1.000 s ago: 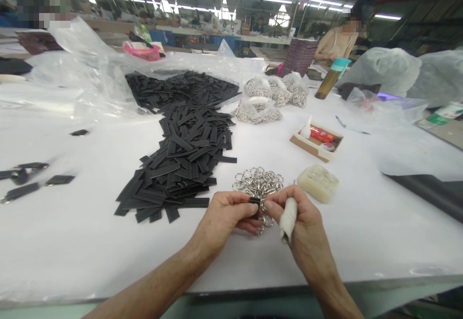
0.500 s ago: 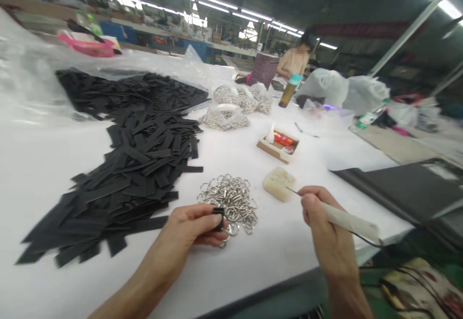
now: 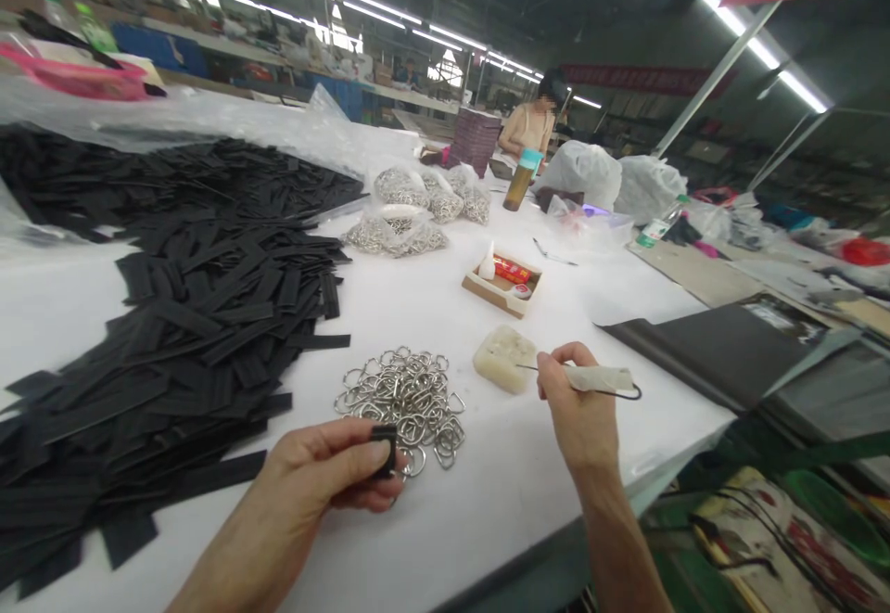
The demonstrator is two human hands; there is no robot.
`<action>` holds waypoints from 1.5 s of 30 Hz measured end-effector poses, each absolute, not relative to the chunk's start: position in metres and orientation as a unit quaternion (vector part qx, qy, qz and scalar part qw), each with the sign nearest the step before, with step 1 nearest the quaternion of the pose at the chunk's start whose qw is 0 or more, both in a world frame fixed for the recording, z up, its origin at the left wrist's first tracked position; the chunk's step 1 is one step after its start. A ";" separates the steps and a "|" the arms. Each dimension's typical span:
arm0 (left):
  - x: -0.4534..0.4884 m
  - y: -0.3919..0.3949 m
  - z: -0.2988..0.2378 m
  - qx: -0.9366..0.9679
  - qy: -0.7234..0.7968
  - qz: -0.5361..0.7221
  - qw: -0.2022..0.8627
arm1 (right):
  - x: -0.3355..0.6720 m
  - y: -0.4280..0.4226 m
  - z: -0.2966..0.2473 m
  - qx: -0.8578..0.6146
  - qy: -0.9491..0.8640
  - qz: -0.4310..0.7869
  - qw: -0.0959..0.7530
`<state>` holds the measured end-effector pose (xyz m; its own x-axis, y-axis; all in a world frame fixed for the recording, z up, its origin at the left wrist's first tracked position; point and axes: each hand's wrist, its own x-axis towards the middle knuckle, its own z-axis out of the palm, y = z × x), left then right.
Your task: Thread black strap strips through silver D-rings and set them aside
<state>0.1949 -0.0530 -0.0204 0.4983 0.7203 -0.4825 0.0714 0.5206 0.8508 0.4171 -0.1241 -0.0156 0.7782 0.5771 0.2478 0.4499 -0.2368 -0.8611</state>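
My left hand (image 3: 326, 478) pinches a small folded black strap piece (image 3: 385, 447), just in front of a heap of silver metal D-rings (image 3: 403, 400). My right hand (image 3: 574, 400) grips a thin wire tool with a white wrapped handle (image 3: 598, 378). The tool's tip reaches to a pale waxy block (image 3: 502, 358) on the white table (image 3: 487, 502). A big pile of black strips (image 3: 187, 316) lies to the left of the rings.
Clear bags of metal rings (image 3: 410, 214) sit farther back, near a small cardboard tray (image 3: 502, 281) with a glue tube. A bottle with a teal cap (image 3: 521, 180) stands beyond. A dark sheet (image 3: 702, 353) lies at the right edge. A person works at the far end (image 3: 532, 126).
My hands have parted: the right one moved off to the right with the tool to the waxy block, while the left kept the black piece by the rings. The view swung right.
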 end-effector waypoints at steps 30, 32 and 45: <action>0.195 -0.063 -0.020 0.479 0.383 0.219 0.759 | 0.360 -0.130 -0.001 -0.524 -0.316 0.472 0.634; 0.195 -0.065 -0.018 0.484 0.380 0.215 0.759 | 0.360 -0.128 -0.003 -0.527 -0.333 0.474 0.622; 0.195 -0.065 -0.017 0.488 0.373 0.210 0.761 | 0.360 -0.123 -0.011 -0.531 -0.345 0.515 0.577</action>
